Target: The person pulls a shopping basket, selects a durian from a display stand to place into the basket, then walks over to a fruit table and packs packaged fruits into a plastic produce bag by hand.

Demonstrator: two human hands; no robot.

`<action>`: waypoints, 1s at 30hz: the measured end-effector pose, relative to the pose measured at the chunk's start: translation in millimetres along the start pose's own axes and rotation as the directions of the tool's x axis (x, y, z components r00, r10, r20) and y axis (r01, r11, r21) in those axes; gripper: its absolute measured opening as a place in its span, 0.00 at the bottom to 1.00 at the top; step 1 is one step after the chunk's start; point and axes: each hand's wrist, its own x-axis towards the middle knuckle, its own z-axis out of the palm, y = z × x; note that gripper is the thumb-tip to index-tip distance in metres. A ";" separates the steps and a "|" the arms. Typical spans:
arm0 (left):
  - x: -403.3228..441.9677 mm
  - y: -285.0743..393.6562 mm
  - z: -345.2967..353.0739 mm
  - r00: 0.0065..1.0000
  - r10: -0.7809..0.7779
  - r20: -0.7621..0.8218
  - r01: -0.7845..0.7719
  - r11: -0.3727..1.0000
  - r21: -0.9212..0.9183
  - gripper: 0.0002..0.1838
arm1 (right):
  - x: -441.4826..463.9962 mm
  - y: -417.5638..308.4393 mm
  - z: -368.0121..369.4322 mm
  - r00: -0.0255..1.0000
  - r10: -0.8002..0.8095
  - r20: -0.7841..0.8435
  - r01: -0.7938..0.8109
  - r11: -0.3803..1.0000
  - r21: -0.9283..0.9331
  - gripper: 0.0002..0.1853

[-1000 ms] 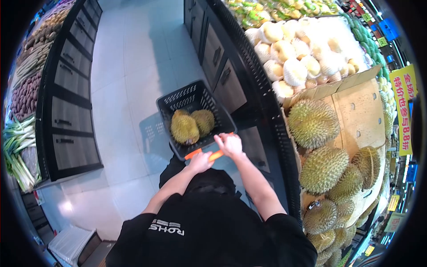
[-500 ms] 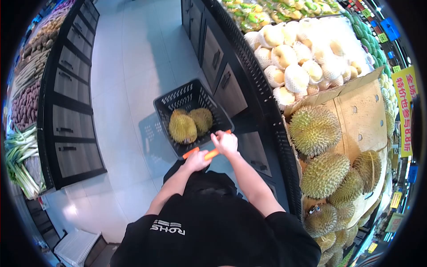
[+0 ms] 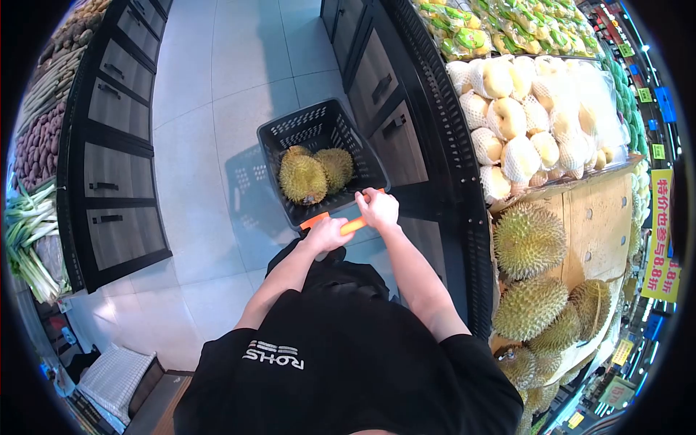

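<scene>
A black perforated basket [image 3: 319, 119] is in front of me over the tiled floor, with two spiky durians inside. The nearer durian [image 3: 303, 178] leans against the other durian [image 3: 336, 169]. My left hand [image 3: 328, 235] is wrapped round the orange basket handle [image 3: 352, 225] at its left part. Farther right, my right hand [image 3: 378, 209] grips the same handle, its fingers curled round it near the basket's right corner.
On the right, a black display stand [image 3: 457, 167] holds net-wrapped pears [image 3: 507, 118], more durians [image 3: 531, 309] and a cardboard sheet [image 3: 594, 225]. A left-hand stand [image 3: 61, 181] carries leeks [image 3: 36, 239] and root vegetables. A box [image 3: 112, 380] is at lower left.
The pears and durians on the right have shifted lower and rightward in view. The basket sits slightly higher and to the right. Both hands still hold its handle.
</scene>
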 end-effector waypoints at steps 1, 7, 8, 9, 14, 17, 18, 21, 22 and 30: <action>3.5 -3.0 -6.0 1.000 0.015 -0.005 -0.015 1.000 -0.004 0.19 | 6.5 -3.9 0.8 1.000 0.000 -0.003 0.000 1.000 -0.010 0.20; 22.5 -22.0 -34.7 0.997 0.072 -0.024 -0.072 0.997 0.002 0.20 | 36.7 -20.1 8.3 1.000 0.009 -0.011 -0.009 1.000 -0.027 0.20; 25.5 -24.1 -40.0 0.998 0.066 -0.020 -0.066 0.998 0.003 0.20 | 41.7 -22.2 10.1 1.000 0.014 -0.026 -0.015 1.000 -0.024 0.19; 28.0 -25.1 -44.2 0.998 0.066 -0.010 -0.066 0.998 0.003 0.20 | 46.2 -24.7 8.9 1.000 0.030 0.000 -0.030 0.999 -0.018 0.19; 38.5 -32.3 -68.3 0.998 0.062 -0.030 -0.062 0.998 0.005 0.20 | 68.3 -39.6 10.6 0.998 0.058 -0.004 -0.058 0.997 -0.042 0.19; 46.5 -39.9 -74.0 0.996 0.079 -0.046 -0.077 0.997 0.031 0.20 | 79.1 -41.9 14.2 0.998 0.068 0.011 -0.067 0.996 -0.052 0.19; 47.4 -38.4 -80.0 0.996 0.078 -0.045 -0.076 0.997 0.031 0.20 | 82.2 -43.0 15.5 0.998 0.068 0.012 -0.067 0.996 -0.052 0.19; 52.1 -37.5 -94.0 0.999 0.020 0.025 -0.021 0.998 0.056 0.22 | 91.2 -47.1 18.2 0.998 0.059 -0.018 -0.059 0.998 -0.021 0.20; 55.2 -39.7 -95.3 1.000 0.016 0.027 -0.018 0.998 0.052 0.23 | 94.2 -48.8 17.9 0.998 0.056 -0.033 -0.057 0.998 -0.028 0.20; 70.0 -48.7 -114.1 1.000 0.007 -0.007 -0.007 1.000 0.008 0.29 | 117.4 -60.4 16.7 0.998 0.052 -0.043 -0.054 0.998 -0.040 0.20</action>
